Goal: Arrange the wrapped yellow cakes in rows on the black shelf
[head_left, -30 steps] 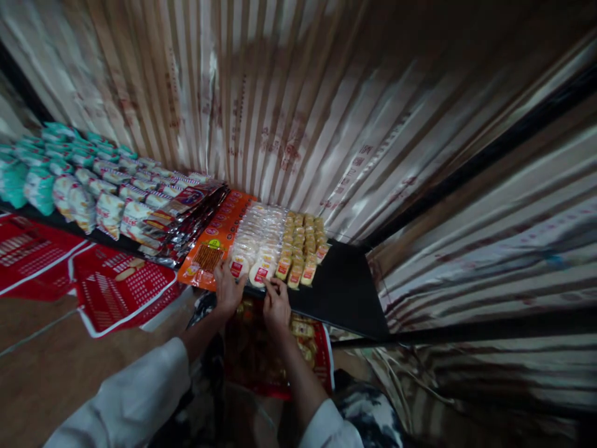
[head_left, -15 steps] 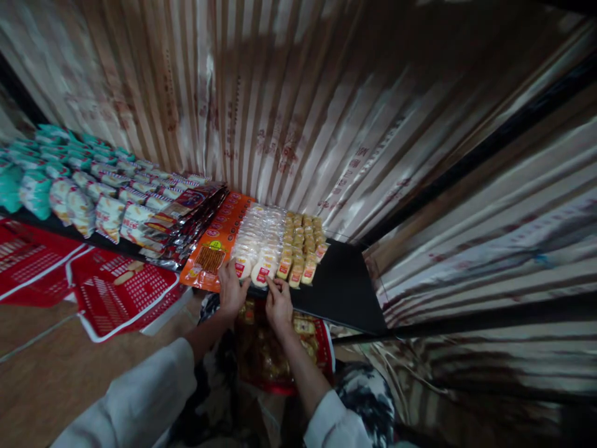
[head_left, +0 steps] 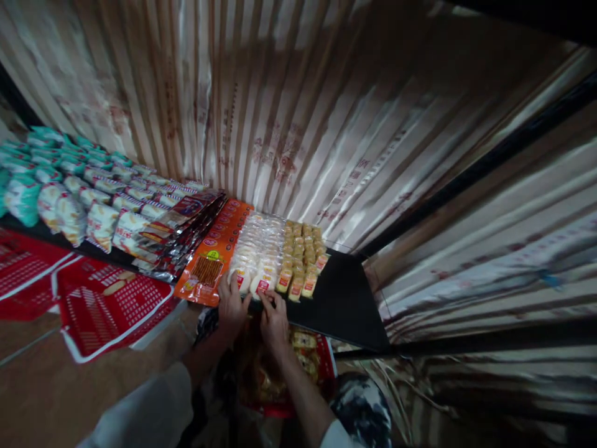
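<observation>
Two rows of white round snack packets (head_left: 259, 283) with red labels stand on the black shelf (head_left: 342, 298). My left hand (head_left: 232, 306) is at the front of the left row, fingers stretched up against the foremost packet and thumb apart. At the front of the right row, my right hand (head_left: 274, 318) rests its extended fingertips on the lower edge of the packet. Neither hand is wrapped round a packet. Just right of them are rows of yellow snack packets (head_left: 296, 287). An orange snack bag (head_left: 205, 270) lies flat on the left.
Dark shiny snack bags (head_left: 186, 233), white snack bags (head_left: 133, 230) and teal bags (head_left: 22, 198) fill the shelf leftward. Red baskets (head_left: 112, 311) stand below left. Beneath my hands is a red basket (head_left: 332, 367) of golden packets. Striped plastic sheeting (head_left: 280, 112) hangs behind.
The view has shifted slightly, so the shelf's front sits a little lower. Both hands stay against the front of the white packets, with the right fingers slightly shifted left.
</observation>
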Available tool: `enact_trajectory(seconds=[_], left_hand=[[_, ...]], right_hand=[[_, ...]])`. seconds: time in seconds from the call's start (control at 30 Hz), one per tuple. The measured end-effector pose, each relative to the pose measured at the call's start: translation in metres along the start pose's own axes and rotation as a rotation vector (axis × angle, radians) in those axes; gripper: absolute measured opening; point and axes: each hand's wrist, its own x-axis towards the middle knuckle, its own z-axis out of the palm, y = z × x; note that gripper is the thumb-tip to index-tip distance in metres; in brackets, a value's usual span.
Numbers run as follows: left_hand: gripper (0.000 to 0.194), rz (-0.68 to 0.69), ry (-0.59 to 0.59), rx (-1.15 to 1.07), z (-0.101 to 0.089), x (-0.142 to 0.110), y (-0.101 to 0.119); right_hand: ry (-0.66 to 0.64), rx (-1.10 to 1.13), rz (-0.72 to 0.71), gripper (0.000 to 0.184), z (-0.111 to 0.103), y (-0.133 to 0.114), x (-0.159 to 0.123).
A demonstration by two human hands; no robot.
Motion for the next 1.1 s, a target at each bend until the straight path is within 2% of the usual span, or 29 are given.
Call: enact_trajectory(seconds=[0.17,0.37,0.53,0.87,1.1], left_hand=[[0.058,0.039,0.023,0.015,0.002,-0.001,-0.004],[0.058,0.061,0.036,0.071,0.005,0.003,-0.002],[0.056,0.028,0.084,0.091,0.006,0.003,0.005],[0.057,0.093,0.129,0.157,0.009,0.004,0.006],[0.05,0.113,0.092,0.135,0.006,0.006,0.002]], right_hand=[[0.03,0.022,-0.009,0.053,0.001,0.003,0.0],[0.014,0.036,0.05,0.051,0.003,0.004,0.005],[0.005,0.074,0.004,0.046,-0.002,0.003,0.005],[-0.007,0.083,0.005,0.039,0.0,0.005,0.01],[-0.014,0.101,-0.009,0.041,-0.002,0.002,0.01]])
